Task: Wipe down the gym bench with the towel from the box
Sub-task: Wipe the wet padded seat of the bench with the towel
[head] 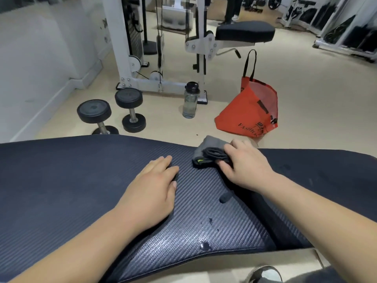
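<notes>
Cardboard box [265, 260] edge sits closest, low in view, right against the near side of the worktop [61, 180], which is the padded gym bench with a dark woven-look cover. A few glossy dark spots [206, 245] mark the pad near that edge, probably moisture. Further on, the left hand [152, 188] lies flat on the pad, its fingers [161, 164] straight and together, holding nothing; it looks to be steadying. Just beyond and beside it, the right hand [244, 164] grips the folded grey towel [210, 149], fingers curled over the bundle, which rests on the pad close to its far edge. With the towel out of the box, the wiping step is in hand, though little looks covered yet. The next move calls for pressing the cloth flat and sweeping it across the pad, back toward the spots. On the floor beyond stand two dumbbells [95, 113], a water bottle [190, 101] and a red bag [253, 111].
</notes>
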{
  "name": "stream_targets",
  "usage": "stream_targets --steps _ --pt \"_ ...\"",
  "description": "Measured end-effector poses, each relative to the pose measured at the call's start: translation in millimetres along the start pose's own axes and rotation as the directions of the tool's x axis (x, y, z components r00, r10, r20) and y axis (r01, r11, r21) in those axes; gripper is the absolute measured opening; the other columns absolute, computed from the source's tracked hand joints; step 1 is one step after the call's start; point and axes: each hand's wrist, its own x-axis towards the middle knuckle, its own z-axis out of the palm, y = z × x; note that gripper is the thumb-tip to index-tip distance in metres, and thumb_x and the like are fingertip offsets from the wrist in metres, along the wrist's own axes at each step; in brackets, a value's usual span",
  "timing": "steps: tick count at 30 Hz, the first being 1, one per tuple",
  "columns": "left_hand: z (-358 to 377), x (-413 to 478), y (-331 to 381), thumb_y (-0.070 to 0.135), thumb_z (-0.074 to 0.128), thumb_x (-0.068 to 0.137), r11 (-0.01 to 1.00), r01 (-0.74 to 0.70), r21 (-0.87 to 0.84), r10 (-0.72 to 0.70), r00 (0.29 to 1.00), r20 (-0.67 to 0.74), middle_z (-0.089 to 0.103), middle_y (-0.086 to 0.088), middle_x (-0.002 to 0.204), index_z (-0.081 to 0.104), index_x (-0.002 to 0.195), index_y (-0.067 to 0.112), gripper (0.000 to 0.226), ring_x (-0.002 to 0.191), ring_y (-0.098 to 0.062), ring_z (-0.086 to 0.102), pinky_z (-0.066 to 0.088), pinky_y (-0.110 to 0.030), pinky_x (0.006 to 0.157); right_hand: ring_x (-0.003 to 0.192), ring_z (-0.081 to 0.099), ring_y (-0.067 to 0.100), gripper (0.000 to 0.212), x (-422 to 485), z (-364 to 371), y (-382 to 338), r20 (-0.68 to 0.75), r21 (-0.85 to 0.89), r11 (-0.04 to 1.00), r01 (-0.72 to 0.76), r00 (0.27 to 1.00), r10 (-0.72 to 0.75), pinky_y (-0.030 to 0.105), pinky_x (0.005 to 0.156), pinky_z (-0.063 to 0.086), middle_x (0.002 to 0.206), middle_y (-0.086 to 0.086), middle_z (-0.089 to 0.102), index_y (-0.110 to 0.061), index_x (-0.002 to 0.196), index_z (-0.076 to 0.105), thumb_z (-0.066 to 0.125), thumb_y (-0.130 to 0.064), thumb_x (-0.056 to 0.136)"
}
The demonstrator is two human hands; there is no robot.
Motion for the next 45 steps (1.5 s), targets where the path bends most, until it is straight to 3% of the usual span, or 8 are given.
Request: stream_targets --steps 3,9,15,23,29,38,41,45 --pt "4.6 -7.5 14.6 0.029 0.046 0.102 0.999 -0.053 -0.011 0.053 0.998 0.038 0.035 -0.001 0.162 0.051 0.143 0.021 0.042 0.150 -0.021 0.029 0.016 -0.027 0.122 0.109 0.050 0.031 0.035 -22.8 1.0 -7.4 0.018 0.017 1.000 -0.020 1.000 0.019 0.045 0.082 0.051 0.111 0.008 0.052 -0.016 0.109 0.056 0.053 -0.049 0.096" --pt "-0.9 -27.6 29.9 0.031 0.051 0.094 0.984 -0.172 0.051 0.173 0.985 -0.002 0.058 0.007 0.130 0.061 0.123 0.024 0.031 0.120 -0.017 0.051 0.052 -0.036 0.095 0.095 0.052 0.026 0.031 -93.6 -10.4 -25.2 0.044 0.018 0.951 0.309 0.950 -0.310 0.035 0.064 0.042 0.102 0.000 0.052 -0.024 0.098 0.054 0.050 -0.054 0.090" --pt "-2.5 -66.0 32.9 0.045 0.048 0.090 0.960 -0.227 0.164 0.218 0.974 0.068 0.054 0.014 0.088 0.059 0.095 0.032 0.018 0.084 -0.013 0.050 0.048 -0.033 0.079 0.117 0.047 0.029 0.031 -90.4 -19.6 -6.5 0.118 0.054 0.990 -0.129 0.986 0.122 0.045 0.087 0.052 0.114 0.004 0.050 -0.023 0.112 0.052 0.051 -0.051 0.098" --pt "-2.6 -112.4 20.2 0.041 0.052 0.079 0.959 -0.194 0.205 0.181 0.980 0.079 0.051 0.013 0.079 0.056 0.088 0.031 0.013 0.074 -0.013 0.047 0.042 -0.028 0.067 0.099 0.054 0.026 0.031 -140.7 -6.3 -73.8 -0.031 0.010 0.925 0.379 0.925 -0.378 0.033 0.063 0.036 0.101 -0.001 0.055 -0.025 0.100 0.053 0.046 -0.054 0.091" --pt "2.0 -118.5 19.1 0.033 0.050 0.075 0.963 -0.181 0.201 0.172 0.983 0.059 0.050 0.013 0.080 0.054 0.084 0.031 0.010 0.074 -0.012 0.043 0.033 -0.026 0.067 0.103 0.056 0.028 0.030 -131.3 -7.0 -53.3 -0.032 0.012 0.998 0.057 0.998 -0.057 0.038 0.067 0.042 0.099 -0.001 0.055 -0.024 0.104 0.052 0.045 -0.053 0.096" --pt "3.2 -107.0 16.6 0.027 0.046 0.075 0.976 -0.125 0.179 0.123 0.992 0.024 0.054 0.014 0.085 0.052 0.087 0.032 0.015 0.081 -0.013 0.049 0.035 -0.027 0.066 0.072 0.061 0.024 0.019 -188.8 20.3 -84.5 -0.002 -0.172 0.805 0.567 0.817 -0.576 0.036 0.046 0.044 0.081 -0.003 0.057 -0.025 0.088 0.051 0.056 -0.038 0.074" --pt "6.0 -105.1 19.0 0.025 0.046 0.076 0.978 -0.133 0.159 0.130 0.991 0.026 0.055 0.013 0.087 0.053 0.090 0.032 0.017 0.084 -0.013 0.050 0.037 -0.027 0.067 0.076 0.059 0.028 0.027 -183.9 13.2 -68.1 -0.057 -0.193 0.877 0.440 0.887 -0.458 0.039 0.050 0.045 0.084 0.000 0.055 -0.023 0.089 0.051 0.067 -0.039 0.073" --pt "5.5 -102.4 21.7 0.025 0.046 0.077 0.983 -0.117 0.143 0.116 0.993 0.012 0.056 0.012 0.090 0.054 0.091 0.031 0.017 0.087 -0.014 0.052 0.049 -0.033 0.071 0.095 0.058 0.027 0.024 -163.0 -8.0 -63.1 -0.103 0.071 0.997 -0.008 0.995 0.015 0.038 0.061 0.043 0.096 -0.002 0.056 -0.024 0.093 0.045 0.055 -0.044 0.088"
